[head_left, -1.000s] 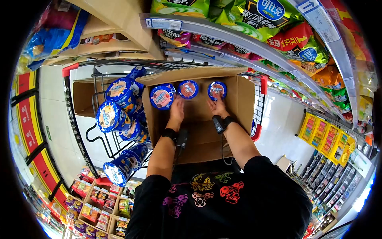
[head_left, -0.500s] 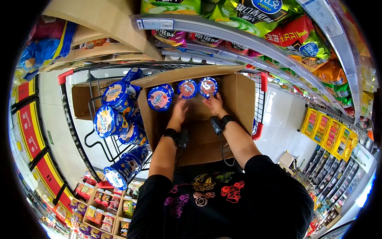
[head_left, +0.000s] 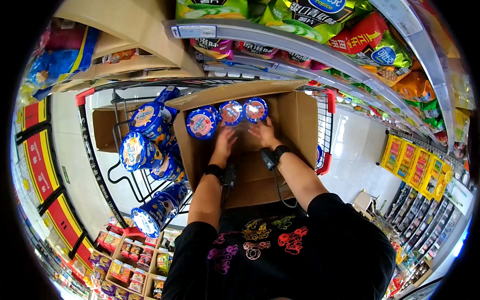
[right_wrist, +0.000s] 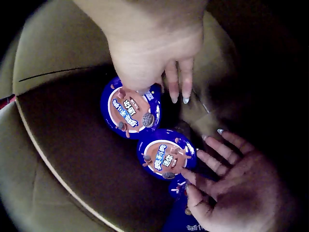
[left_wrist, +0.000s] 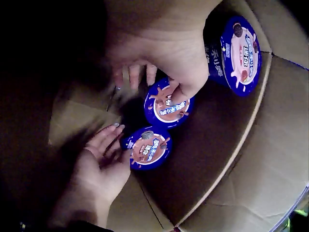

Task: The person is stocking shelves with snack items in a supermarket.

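Inside a cardboard box (head_left: 300, 115), two blue cookie tubs with brown lids stand upright side by side, a left one (head_left: 231, 113) and a right one (head_left: 255, 110). A third tub with a pink lid (head_left: 201, 124) stands to their left in the box. My left hand (head_left: 226, 141) is at the near side of the left brown-lidded tub, its thumb over the lid in the left wrist view and its other fingers fairly straight. Beside the right brown-lidded tub, my right hand (head_left: 265, 132) has its thumb at the lid's edge and its fingers extended.
The box sits in a shopping cart (head_left: 90, 145). Several blue tubs (head_left: 134, 151) lie in the cart left of the box. Behind the cart runs a shelf (head_left: 280, 35) of chip bags, with a wooden display (head_left: 127, 30) at its left.
The right brown-lidded tub has slid left with my right hand until it is close beside the other. My right hand has since drawn back slightly. The left hand has barely moved.
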A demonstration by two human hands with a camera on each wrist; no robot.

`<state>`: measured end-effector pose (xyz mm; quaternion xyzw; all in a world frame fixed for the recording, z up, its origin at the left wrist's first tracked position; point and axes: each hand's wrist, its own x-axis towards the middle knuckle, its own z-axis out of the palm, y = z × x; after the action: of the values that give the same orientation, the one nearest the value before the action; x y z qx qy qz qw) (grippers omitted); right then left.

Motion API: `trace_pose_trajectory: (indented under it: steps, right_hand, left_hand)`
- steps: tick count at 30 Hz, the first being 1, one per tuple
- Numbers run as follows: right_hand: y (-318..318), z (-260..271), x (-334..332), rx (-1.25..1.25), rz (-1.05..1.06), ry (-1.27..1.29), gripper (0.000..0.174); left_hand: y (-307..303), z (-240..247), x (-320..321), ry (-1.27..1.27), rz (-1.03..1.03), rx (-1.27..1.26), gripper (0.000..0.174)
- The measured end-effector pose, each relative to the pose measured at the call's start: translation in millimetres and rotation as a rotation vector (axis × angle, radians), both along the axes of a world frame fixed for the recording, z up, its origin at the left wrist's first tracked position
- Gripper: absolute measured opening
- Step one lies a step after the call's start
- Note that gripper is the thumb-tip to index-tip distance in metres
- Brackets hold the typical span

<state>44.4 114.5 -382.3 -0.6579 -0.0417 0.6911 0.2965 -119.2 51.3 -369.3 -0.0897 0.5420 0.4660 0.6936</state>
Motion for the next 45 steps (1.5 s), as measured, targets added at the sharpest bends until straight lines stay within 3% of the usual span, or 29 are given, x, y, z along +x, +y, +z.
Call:
trace_pose_trajectory:
  steps: [4, 6, 7, 9, 11, 12, 14, 17, 18, 26, 27, 30, 32, 33, 35, 36, 38, 40, 42, 43, 45]
  right_hand:
    - [-5, 9, -5, -0.094, 0.010, -0.110, 0.052]
    - [-27, -57, 17, -0.083, 0.118, -0.076, 0.044]
    - [-34, -73, 20, -0.066, 0.174, -0.057, 0.040]
    - [-38, 7, -2, 0.037, 0.249, -0.144, 0.024]
    - [-46, 82, -12, 0.195, 0.424, -0.033, 0.016]
    - [-52, 115, -18, 0.259, 0.479, -0.019, 0.012]
    - [-64, 127, -13, 0.234, 0.510, 0.010, 0.027]
    - [-75, 157, -10, 0.338, 0.666, -0.149, 0.039]
    - [-80, 188, -14, 0.388, 0.666, -0.143, 0.038]
    - [-87, 241, 1, 0.615, 0.789, -0.107, 0.023]
    - [-84, 244, 7, 0.727, 0.788, -0.065, 0.023]
    - [-72, 275, 31, 1.003, 0.740, -0.044, 0.021]
    - [-63, 298, 54, 1.055, 0.523, -0.042, 0.025]
    - [-55, 302, 72, 1.115, 0.469, -0.120, 0.026]
    - [-39, 293, 113, 1.073, 0.361, -0.264, 0.021]
    - [-35, 286, 135, 1.040, 0.347, -0.302, 0.020]
    - [-27, 256, 178, 0.967, 0.322, -0.374, 0.019]
    - [-26, 213, 220, 0.846, 0.293, -0.267, 0.016]
    - [-33, 199, 248, 0.827, 0.467, -0.456, 0.015]
    - [-32, 170, 264, 0.859, 0.581, -0.652, 0.017]
    - [-40, 166, 268, 0.795, 0.491, -0.462, 0.023]
  left_hand:
    - [-2, 25, 5, 0.099, -0.136, -0.033, 0.058]
    - [-6, 31, 7, 0.163, -0.196, -0.113, 0.058]
    - [-9, 35, 9, 0.207, -0.197, -0.136, 0.042]
    - [-24, 25, 9, 0.195, -0.331, -0.058, 0.026]
    - [-31, 43, 17, 0.106, -0.270, -0.106, 0.027]
    - [-36, 29, 15, 0.147, -0.509, 0.068, 0.018]
    - [-56, 90, 18, 0.057, -0.297, 0.068, 0.016]
    - [-70, 108, 10, -0.028, -0.489, 0.025, 0.030]
    - [-72, 129, 7, -0.046, -0.455, 0.062, 0.031]
    - [-58, 166, 3, 0.057, -0.490, 0.209, 0.025]
    - [-53, 171, 7, 0.048, -0.507, 0.235, 0.024]
    - [-36, 190, 29, 0.082, -0.596, 0.370, 0.021]
    - [-29, 212, 47, 0.192, -0.696, 0.542, 0.019]
    - [-26, 214, 64, 0.203, -0.613, 0.599, 0.017]
    - [-19, 219, 98, 0.203, -0.511, 0.715, 0.014]
    - [-19, 245, 113, 0.157, -0.507, 0.731, 0.013]
    - [-12, 262, 142, 0.039, -0.643, 0.742, 0.016]
    - [-6, 263, 174, -0.209, -0.713, 0.640, 0.020]
    - [-12, 264, 205, -0.334, -0.681, 0.513, 0.021]
    - [-15, 241, 220, -0.341, -0.672, 0.487, 0.019]
    - [-21, 198, 244, -0.231, -0.724, 0.547, 0.021]
